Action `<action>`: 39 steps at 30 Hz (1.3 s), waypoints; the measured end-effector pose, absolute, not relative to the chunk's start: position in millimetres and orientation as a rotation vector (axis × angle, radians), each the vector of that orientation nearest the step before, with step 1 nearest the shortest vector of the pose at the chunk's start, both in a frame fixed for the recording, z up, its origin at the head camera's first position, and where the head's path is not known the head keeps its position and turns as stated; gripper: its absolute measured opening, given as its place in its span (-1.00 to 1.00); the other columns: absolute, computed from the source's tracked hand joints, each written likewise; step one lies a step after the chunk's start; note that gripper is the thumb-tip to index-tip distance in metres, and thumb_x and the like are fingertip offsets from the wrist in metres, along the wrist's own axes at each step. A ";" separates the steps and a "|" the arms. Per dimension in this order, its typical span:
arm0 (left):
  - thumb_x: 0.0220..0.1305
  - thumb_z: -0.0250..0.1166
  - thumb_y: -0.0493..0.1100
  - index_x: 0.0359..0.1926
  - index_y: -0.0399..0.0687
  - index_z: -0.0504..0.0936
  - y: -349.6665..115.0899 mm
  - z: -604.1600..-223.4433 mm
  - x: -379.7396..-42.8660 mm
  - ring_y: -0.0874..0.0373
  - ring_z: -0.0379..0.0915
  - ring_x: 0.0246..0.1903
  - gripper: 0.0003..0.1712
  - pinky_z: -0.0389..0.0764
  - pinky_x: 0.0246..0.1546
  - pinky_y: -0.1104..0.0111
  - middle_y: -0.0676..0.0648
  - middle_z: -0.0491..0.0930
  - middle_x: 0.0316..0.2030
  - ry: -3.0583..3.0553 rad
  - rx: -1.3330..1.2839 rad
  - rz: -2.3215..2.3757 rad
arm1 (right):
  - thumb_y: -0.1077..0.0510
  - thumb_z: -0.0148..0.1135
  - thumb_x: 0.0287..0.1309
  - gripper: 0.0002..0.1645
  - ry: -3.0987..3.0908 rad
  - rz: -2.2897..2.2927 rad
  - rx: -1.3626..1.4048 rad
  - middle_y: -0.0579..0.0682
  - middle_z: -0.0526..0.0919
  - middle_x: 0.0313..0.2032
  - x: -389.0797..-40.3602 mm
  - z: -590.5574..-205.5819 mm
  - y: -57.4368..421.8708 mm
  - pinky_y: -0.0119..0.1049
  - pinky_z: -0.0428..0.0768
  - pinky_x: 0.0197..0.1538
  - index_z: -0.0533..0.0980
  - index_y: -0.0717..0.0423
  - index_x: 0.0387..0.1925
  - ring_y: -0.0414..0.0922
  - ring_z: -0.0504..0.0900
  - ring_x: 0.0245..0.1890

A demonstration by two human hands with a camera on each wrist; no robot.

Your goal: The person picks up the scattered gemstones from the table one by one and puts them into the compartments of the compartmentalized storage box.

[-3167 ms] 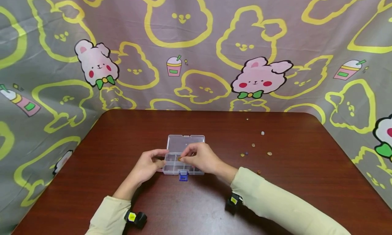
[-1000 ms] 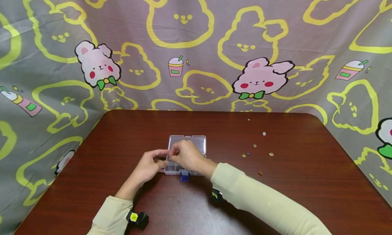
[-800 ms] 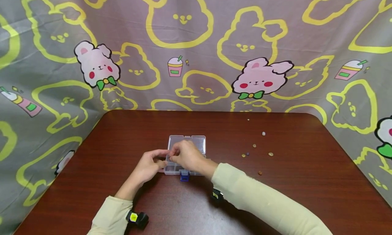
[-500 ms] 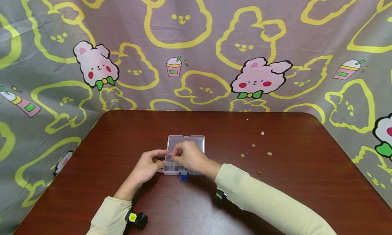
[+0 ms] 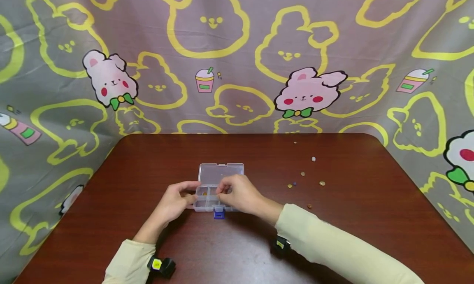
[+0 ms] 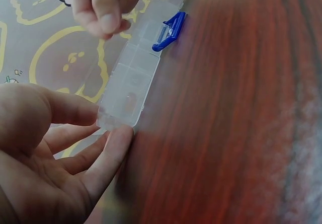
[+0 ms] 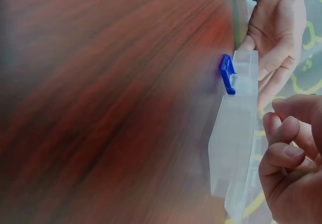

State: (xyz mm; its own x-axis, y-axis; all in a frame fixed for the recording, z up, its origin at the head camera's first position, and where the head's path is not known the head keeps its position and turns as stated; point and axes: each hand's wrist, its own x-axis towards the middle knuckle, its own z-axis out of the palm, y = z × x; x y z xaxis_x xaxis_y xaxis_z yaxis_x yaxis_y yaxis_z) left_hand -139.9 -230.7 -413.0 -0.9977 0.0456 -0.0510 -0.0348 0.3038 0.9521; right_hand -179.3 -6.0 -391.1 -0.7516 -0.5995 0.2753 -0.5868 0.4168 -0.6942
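Note:
A clear plastic compartment box (image 5: 203, 208) lies on the table with its lid (image 5: 212, 171) raised at the back and a blue latch (image 5: 219, 214) at the front. My left hand (image 5: 172, 202) grips the box's left end, thumb at the front corner and fingers behind, as the left wrist view shows. In the back left compartment is a small amber-coloured bead (image 5: 205, 193). Above the right half of the box hovers my right hand (image 5: 242, 194), fingers loosely bent; nothing shows between its fingertips (image 7: 277, 104) in the right wrist view. This hand hides the right-hand compartments.
To the right on the brown table (image 5: 348, 234) lie several small beads: a white one (image 5: 313, 159), a dark blue one (image 5: 294, 184), a yellow one (image 5: 289, 186), a pale one (image 5: 322, 183) and an orange-brown one (image 5: 309, 206). A patterned cloth (image 5: 237, 57) hangs behind the table.
My right hand brought the amber bead over the back left compartment, let it go there, then drew back to the right. The left hand has stayed on the box's left end.

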 end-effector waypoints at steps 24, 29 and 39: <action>0.22 0.23 -0.49 0.17 -0.40 0.57 -230.2 -413.6 -141.1 -0.04 0.66 -0.22 -0.54 0.73 -0.30 0.22 -0.38 0.58 0.05 2.529 0.002 1.765 | 0.31 0.42 0.10 -0.86 2.641 -1.283 -0.957 -0.29 0.61 -0.55 -160.8 -397.6 89.0 -0.38 0.56 -0.40 0.67 0.01 -0.45 -0.31 0.54 -0.52; 0.23 0.23 -0.48 0.18 -0.41 0.57 -231.3 -414.0 -140.0 -0.03 0.66 -0.22 -0.54 0.73 -0.30 0.21 -0.38 0.58 0.04 2.536 0.016 1.766 | 0.31 0.43 0.08 -0.84 2.674 -1.241 -0.905 -0.30 0.59 -0.55 -155.3 -398.1 111.4 -0.38 0.55 -0.40 0.65 -0.02 -0.45 -0.30 0.53 -0.53; 0.24 0.23 -0.48 0.18 -0.39 0.57 -229.8 -413.7 -139.8 -0.03 0.65 -0.22 -0.54 0.73 -0.29 0.20 -0.37 0.58 0.06 2.530 -0.001 1.766 | 0.27 0.44 0.12 -0.88 2.630 -1.296 -0.790 -0.23 0.62 -0.51 -142.3 -400.6 145.9 -0.38 0.52 -0.48 0.67 -0.02 -0.40 -0.26 0.53 -0.53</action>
State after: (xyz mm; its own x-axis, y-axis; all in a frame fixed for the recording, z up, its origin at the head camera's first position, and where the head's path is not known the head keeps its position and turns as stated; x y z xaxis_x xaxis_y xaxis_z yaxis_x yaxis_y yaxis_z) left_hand -139.8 -229.8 -413.7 -0.9984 0.0318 -0.0465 -0.0326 0.3453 0.9379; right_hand -142.3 145.9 -400.6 -0.8595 -0.4940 0.1312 -0.4050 0.5015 -0.7645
